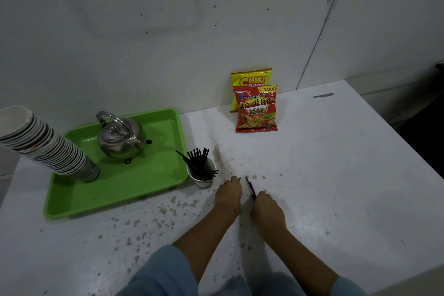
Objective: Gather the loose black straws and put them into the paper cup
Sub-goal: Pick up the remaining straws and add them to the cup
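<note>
A white paper cup (203, 181) stands on the table just right of the green tray, with several black straws (200, 162) sticking out of it. My left hand (228, 193) rests knuckles-up on the table right of the cup; a short black straw tip shows at its fingertips, so it seems closed on a straw. My right hand (265, 203) lies beside it, fingers closed around loose black straws (250, 187) that point away from me. The rest of both hands' contents is hidden under the fingers.
A green tray (115, 196) at the left holds a metal kettle (120, 138) and a leaning stack of paper cups (45, 146). Two snack bags (255, 103) lean against the wall at the back. The white table (336, 163) is stained and speckled.
</note>
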